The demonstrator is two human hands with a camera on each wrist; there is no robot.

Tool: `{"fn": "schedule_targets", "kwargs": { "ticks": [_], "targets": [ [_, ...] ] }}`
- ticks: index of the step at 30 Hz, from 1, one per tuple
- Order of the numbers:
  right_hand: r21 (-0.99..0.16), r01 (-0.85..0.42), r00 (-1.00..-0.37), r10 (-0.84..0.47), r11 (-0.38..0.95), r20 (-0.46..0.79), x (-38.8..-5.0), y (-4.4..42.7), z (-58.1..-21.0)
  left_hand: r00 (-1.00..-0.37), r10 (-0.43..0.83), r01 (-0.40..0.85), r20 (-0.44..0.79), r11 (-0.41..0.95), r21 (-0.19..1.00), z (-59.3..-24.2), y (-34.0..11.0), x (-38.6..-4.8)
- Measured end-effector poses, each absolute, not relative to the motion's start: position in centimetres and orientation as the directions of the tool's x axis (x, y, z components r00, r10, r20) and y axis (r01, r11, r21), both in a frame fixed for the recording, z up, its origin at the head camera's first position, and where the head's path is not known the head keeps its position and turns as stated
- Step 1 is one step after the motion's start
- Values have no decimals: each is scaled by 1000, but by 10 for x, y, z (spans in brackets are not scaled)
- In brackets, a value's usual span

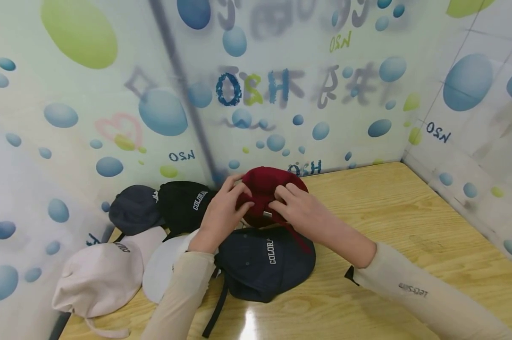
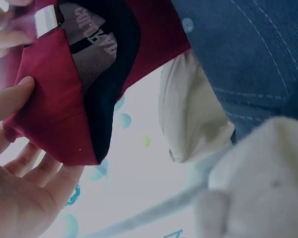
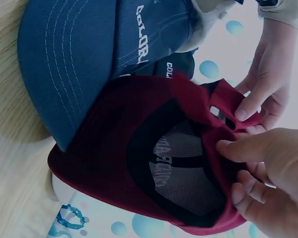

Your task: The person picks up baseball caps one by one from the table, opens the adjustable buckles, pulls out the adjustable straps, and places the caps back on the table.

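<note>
Both hands hold a dark red baseball cap above the caps by the wall. The left hand grips its back edge, thumb on one face and fingers on the other, as the left wrist view shows. On the other side of the back opening, the right hand pinches the rim between thumb and fingers. The back strap with a metal buckle lies between the hands. In the right wrist view, the cap's black sweatband and grey mesh lining face the camera. Just below sits a navy cap with white lettering.
Left of the hands lie a black cap, a dark blue cap, a pale pink cap and a white cap, partly behind the left sleeve. The wooden table meets a bubble-patterned wall covering at the back.
</note>
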State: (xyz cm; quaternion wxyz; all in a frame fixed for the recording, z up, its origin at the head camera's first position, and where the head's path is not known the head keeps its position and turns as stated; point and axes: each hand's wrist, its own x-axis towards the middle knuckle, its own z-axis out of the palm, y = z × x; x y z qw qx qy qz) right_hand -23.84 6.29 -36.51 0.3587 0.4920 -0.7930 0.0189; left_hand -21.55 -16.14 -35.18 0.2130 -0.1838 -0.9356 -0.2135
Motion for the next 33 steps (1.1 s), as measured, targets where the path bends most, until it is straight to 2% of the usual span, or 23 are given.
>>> {"fn": "schedule_targets", "kwargs": {
  "ticks": [3,6,11,14,22,26,33],
  "targets": [
    [292,-796,-266,-740,530,617,-240,63,-366,-830,271,457,487,832,314,-351,-159,-215],
    [198,-813,-319,-704,547,635,-240,64,-365,-826,263,454,499,835,311,-350,-158,-213],
    [-122,-831,-486,-603,542,632,-236,67,-357,-827,223,434,517,837,334,-347,-157,-211],
    [-248,-820,-544,-565,516,620,-236,68,-351,-808,213,444,549,833,331,-345,-156,-210],
    [-420,-769,-638,-537,482,551,-236,68,-345,-736,161,444,657,847,291,-339,-146,-196],
    [-477,-731,-682,-509,487,525,-232,67,-343,-753,173,438,635,852,287,-333,-138,-182],
    [-597,-653,-754,-464,465,464,-228,62,-338,-819,156,378,552,870,315,-332,-131,-166]
  ]
}}
